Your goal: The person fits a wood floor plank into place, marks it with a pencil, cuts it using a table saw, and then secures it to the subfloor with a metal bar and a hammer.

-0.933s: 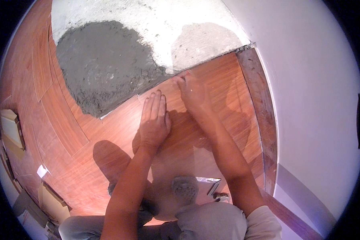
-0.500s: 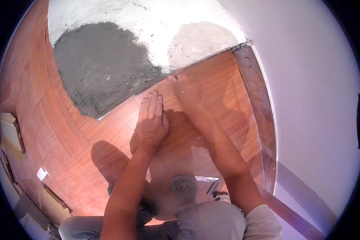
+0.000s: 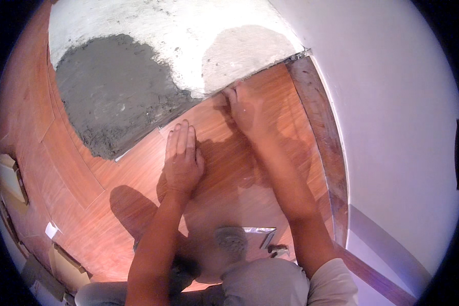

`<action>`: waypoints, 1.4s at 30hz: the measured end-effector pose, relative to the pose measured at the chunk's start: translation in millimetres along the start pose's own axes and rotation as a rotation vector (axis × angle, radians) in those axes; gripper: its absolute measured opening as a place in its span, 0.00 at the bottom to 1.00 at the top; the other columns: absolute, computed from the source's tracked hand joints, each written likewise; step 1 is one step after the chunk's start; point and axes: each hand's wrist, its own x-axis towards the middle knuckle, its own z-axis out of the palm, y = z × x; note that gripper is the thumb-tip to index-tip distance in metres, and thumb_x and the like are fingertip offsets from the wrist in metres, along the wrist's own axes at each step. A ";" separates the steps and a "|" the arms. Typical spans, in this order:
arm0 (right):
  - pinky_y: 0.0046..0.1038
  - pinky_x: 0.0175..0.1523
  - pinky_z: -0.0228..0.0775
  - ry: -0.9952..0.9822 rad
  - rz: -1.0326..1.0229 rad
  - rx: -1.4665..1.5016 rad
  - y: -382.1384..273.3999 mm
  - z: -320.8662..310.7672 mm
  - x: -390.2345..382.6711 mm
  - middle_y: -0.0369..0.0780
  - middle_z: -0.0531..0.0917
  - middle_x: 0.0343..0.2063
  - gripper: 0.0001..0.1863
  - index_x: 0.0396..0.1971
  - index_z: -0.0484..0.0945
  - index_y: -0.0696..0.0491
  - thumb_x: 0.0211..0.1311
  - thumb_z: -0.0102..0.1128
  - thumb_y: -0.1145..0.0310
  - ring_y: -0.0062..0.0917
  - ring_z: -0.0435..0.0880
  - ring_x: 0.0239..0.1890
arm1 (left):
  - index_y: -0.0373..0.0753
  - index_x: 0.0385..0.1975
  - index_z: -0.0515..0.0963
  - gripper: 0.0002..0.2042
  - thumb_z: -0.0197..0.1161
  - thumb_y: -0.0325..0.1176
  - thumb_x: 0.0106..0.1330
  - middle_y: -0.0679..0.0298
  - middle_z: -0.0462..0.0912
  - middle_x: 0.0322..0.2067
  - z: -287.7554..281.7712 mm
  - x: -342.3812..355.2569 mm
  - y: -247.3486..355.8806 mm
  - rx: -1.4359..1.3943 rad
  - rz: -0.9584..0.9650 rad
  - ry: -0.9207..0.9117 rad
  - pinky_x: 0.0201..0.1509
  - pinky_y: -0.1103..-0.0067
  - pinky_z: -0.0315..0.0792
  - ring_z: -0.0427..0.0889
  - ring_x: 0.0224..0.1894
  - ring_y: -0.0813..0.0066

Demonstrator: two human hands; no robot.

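My left hand point(image 3: 181, 160) lies flat on a reddish-brown wood-look floor tile point(image 3: 214, 127), fingers together and stretched toward the tile's far edge. My right hand point(image 3: 247, 109) is further along that same edge, to the right, its fingers bent and pressed together at the rim. Whatever they may hold there is hidden. Past the edge, a patch of dark grey wet mortar point(image 3: 112, 92) is spread over the pale subfloor point(image 3: 163, 20). A thin white piece point(image 3: 160, 130) shows at the tile edge beyond my left fingertips.
A white wall point(image 3: 387, 102) rises at the right, with a dark brown border strip point(image 3: 321, 112) along it. A metal L-shaped square point(image 3: 260, 230) and a small metal tool point(image 3: 279, 250) lie near my knees. Cardboard boxes point(image 3: 69, 265) stand at the lower left.
My right hand has slid rightward along the tile edge. My left hand stays flat on the tile. The whole view has shifted slightly.
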 end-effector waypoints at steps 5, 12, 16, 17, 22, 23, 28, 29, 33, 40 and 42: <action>0.44 0.36 0.77 0.133 0.140 0.061 29.7 -6.3 7.8 0.52 0.84 0.30 0.08 0.39 0.81 0.57 0.69 0.65 0.68 0.47 0.85 0.33 | 0.33 0.70 0.63 0.33 0.61 0.25 0.62 0.49 0.63 0.72 -0.7 1.4 2.7 0.023 -0.008 -0.008 0.78 0.55 0.60 0.64 0.73 0.43; 0.46 0.37 0.77 0.149 0.020 0.047 47.3 -20.7 12.7 0.55 0.84 0.30 0.10 0.38 0.76 0.61 0.68 0.66 0.71 0.52 0.85 0.34 | 0.33 0.70 0.66 0.32 0.62 0.26 0.62 0.50 0.65 0.72 -0.5 1.7 5.0 0.008 -0.058 -0.026 0.78 0.56 0.60 0.65 0.73 0.46; 0.45 0.37 0.77 0.222 0.047 0.045 69.5 -28.4 18.7 0.53 0.85 0.30 0.09 0.37 0.77 0.60 0.68 0.66 0.70 0.50 0.85 0.33 | 0.33 0.70 0.65 0.32 0.61 0.25 0.63 0.49 0.63 0.73 -1.1 1.7 5.0 0.028 -0.044 -0.027 0.78 0.56 0.59 0.64 0.74 0.44; 0.45 0.37 0.77 0.211 0.034 0.020 72.4 -31.3 19.7 0.53 0.85 0.31 0.09 0.37 0.77 0.60 0.68 0.65 0.70 0.49 0.85 0.33 | 0.33 0.71 0.64 0.32 0.60 0.24 0.64 0.49 0.62 0.73 -0.3 1.7 4.3 0.016 -0.038 -0.027 0.79 0.56 0.59 0.62 0.74 0.43; 0.44 0.37 0.77 0.235 0.059 -0.098 86.3 -34.3 23.2 0.52 0.85 0.31 0.09 0.36 0.77 0.59 0.69 0.65 0.68 0.49 0.86 0.34 | 0.33 0.71 0.62 0.32 0.60 0.23 0.64 0.48 0.61 0.74 -0.5 2.7 3.1 0.021 -0.009 -0.019 0.79 0.56 0.59 0.61 0.75 0.41; 0.44 0.37 0.78 0.225 0.099 -0.140 87.5 -37.3 23.5 0.52 0.85 0.31 0.09 0.36 0.77 0.59 0.69 0.65 0.68 0.49 0.86 0.34 | 0.32 0.71 0.62 0.32 0.60 0.23 0.64 0.48 0.61 0.74 -1.9 2.8 3.5 0.019 -0.014 -0.028 0.79 0.56 0.58 0.61 0.75 0.41; 0.45 0.38 0.78 0.265 0.235 -0.206 102.5 -41.0 24.1 0.51 0.86 0.32 0.08 0.35 0.78 0.57 0.69 0.64 0.68 0.49 0.85 0.33 | 0.33 0.71 0.63 0.32 0.60 0.24 0.64 0.48 0.62 0.73 -0.6 2.4 2.9 0.037 -0.008 -0.011 0.78 0.55 0.60 0.64 0.73 0.42; 0.45 0.39 0.78 0.270 0.224 -0.220 103.4 -41.1 22.6 0.52 0.86 0.33 0.08 0.36 0.79 0.57 0.69 0.64 0.69 0.49 0.85 0.34 | 0.33 0.71 0.63 0.32 0.60 0.23 0.64 0.47 0.62 0.73 -0.6 2.6 3.2 0.029 -0.010 -0.020 0.78 0.55 0.59 0.63 0.73 0.41; 0.45 0.43 0.78 0.259 0.359 -0.198 81.8 -48.0 7.3 0.52 0.86 0.34 0.07 0.40 0.80 0.57 0.68 0.65 0.70 0.49 0.86 0.37 | 0.33 0.71 0.63 0.32 0.60 0.22 0.63 0.46 0.64 0.72 -1.1 2.3 -0.2 -0.030 -0.003 0.005 0.78 0.55 0.59 0.64 0.73 0.40; 0.46 0.51 0.75 0.241 0.187 -0.078 50.1 -36.4 -122.5 0.49 0.84 0.41 0.11 0.42 0.80 0.58 0.58 0.60 0.79 0.50 0.82 0.44 | 0.30 0.63 0.71 0.26 0.61 0.22 0.62 0.44 0.70 0.68 -5.4 3.9 5.3 -0.033 -0.034 0.077 0.75 0.55 0.62 0.69 0.69 0.41; 0.45 0.53 0.74 0.223 0.178 -0.108 40.9 -24.8 -143.1 0.48 0.83 0.42 0.14 0.43 0.81 0.57 0.55 0.60 0.80 0.49 0.81 0.45 | 0.29 0.61 0.73 0.25 0.62 0.22 0.61 0.43 0.74 0.63 -7.4 2.3 -0.2 0.054 0.005 0.192 0.70 0.55 0.67 0.74 0.64 0.41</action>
